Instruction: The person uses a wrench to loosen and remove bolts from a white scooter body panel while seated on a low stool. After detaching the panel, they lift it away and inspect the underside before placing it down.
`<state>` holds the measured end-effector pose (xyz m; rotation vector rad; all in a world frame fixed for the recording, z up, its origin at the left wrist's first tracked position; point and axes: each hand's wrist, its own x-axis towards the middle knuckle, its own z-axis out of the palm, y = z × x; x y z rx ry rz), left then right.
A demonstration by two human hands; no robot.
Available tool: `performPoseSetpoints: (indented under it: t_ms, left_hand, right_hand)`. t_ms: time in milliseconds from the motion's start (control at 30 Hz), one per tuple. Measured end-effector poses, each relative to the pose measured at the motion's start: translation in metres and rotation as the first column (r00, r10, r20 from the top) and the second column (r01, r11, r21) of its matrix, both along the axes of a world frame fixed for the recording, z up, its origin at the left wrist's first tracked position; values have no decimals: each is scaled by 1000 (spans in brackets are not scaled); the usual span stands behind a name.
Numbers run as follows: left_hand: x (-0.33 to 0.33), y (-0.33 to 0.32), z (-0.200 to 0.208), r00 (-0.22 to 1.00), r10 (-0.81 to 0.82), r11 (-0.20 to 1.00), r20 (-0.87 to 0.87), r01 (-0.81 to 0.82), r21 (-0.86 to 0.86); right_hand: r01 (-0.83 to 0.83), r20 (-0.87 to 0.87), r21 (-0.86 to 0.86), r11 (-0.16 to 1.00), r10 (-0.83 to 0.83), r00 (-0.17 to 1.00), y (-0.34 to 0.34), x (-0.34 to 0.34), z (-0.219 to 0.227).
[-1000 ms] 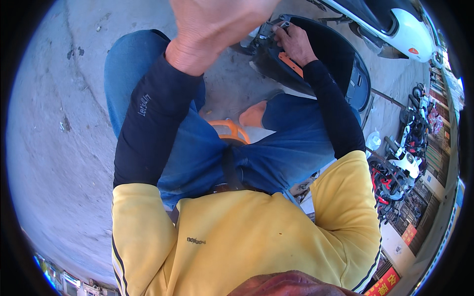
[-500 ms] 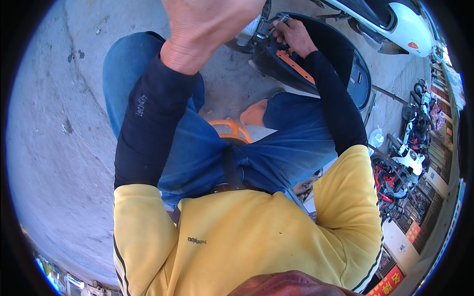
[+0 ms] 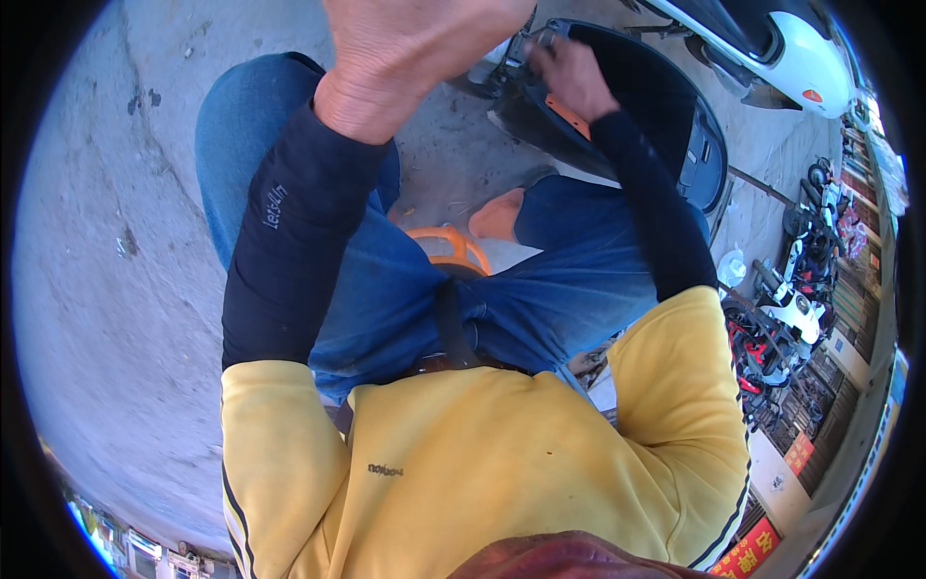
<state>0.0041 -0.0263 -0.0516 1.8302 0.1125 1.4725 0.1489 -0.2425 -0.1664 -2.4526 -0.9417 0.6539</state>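
My left hand (image 3: 415,48) reaches up to the top edge of the view; its fingers lie beyond the edge, so what they hold is hidden. Over a black scooter body panel (image 3: 656,92), my right hand (image 3: 577,82) is blurred by motion, its fingers closed around a small silver metal piece (image 3: 547,38) whose kind I cannot make out. Just left of those fingertips is a greyish metal mechanical part (image 3: 490,66). Below my right hand, an orange strip (image 3: 567,117) lies along the panel, partly covered by the hand.
Between my knees is an orange seat frame (image 3: 451,237). A white scooter (image 3: 805,68) stands at the far right. Several parked motorbikes (image 3: 796,314) line the right side, near a white bag-like object (image 3: 733,265). Grey concrete floor (image 3: 96,261) spreads on the left.
My right hand has shifted slightly left and turned, now blurred, and covers more of the orange strip. My left hand has moved slightly right.
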Motion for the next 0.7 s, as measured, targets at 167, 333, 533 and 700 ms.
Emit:
performPoseSetpoints:
  t_ms: [167,333,533,700]
  left_hand:
    - [4,-2,3,996,-86,992,13,87,-92]
    - [1,3,0,994,-107,988,6,107,-113]
    - [-7,2,5,994,-46,994,-97,37,-100]
    - [-6,3,4,995,-78,992,-63,71,-100]
  right_hand:
    - [-521,501,-399,755,655,565,-33,-72,-45]
    - [-472,493,-423,774,633,597,-30,-78,-38]
    - [-272,529,-157,949,314,788,-24,-79,-24]
    - [-424,568,-266,866,496,657,-30,-74,-28]
